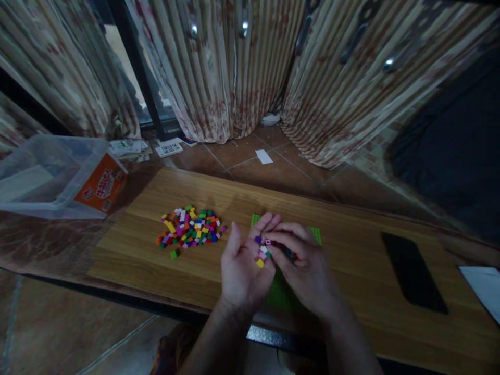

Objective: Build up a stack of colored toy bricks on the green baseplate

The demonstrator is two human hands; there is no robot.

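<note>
My left hand [244, 265] is palm up with its fingers stretched out. It cradles several small toy bricks, among them a yellow brick [260, 263], a purple brick [258, 239] and a white brick [263, 249]. Over that palm, my right hand [302, 258] pinches a small pink brick [267, 242] between thumb and forefinger. Beneath both hands lies a green studded baseplate [315, 234], mostly hidden by them. Darker bits show on it behind the right fingers, too covered to make out. To the left, a heap of mixed coloured bricks [191, 227] is spread on the wooden board.
A single green brick [174, 254] lies in front of the heap. The wooden board [156, 276] carries a black phone-like slab [414, 273] on the right, with white paper [482, 289] beyond it. A clear plastic bin [58, 177] stands at far left. Curtains [234, 73] hang behind.
</note>
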